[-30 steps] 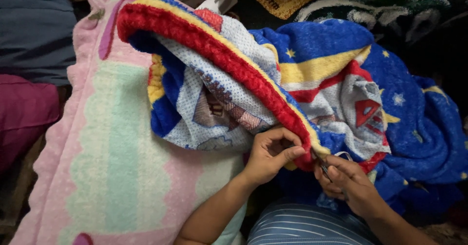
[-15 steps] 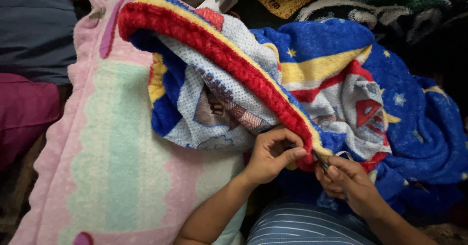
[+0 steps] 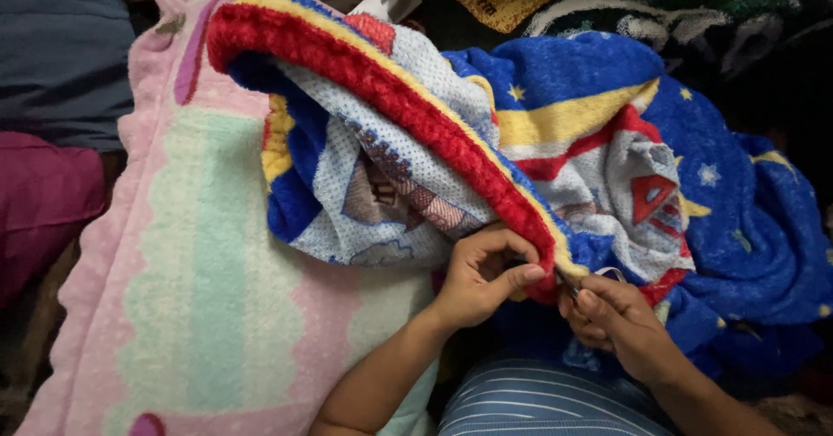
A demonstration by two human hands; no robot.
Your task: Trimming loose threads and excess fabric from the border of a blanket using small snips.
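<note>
Nearest, striped cloth [image 3: 555,401] lies over the lap. Just above it, the left hand [image 3: 482,275] is closed w/ fingers pinching the red fluffy edge [image 3: 408,106] of the blue blanket [image 3: 694,184]. The right hand [image 3: 612,319] is also closed, touching the same edge & holding something thin, maybe a needle; cannot tell for sure. Seems the edge is being sewn; this needs a steady pinch. Further left lies a pink blanket [image 3: 173,271].

Under my work lies a fleecy pink blanket [image 3: 173,314] with a mint-green scalloped middle, spread from twelve down to seven o'clock, and the blue starred blanket [image 3: 711,228] with its red edge is heaped directly on it toward two o'clock.
</note>
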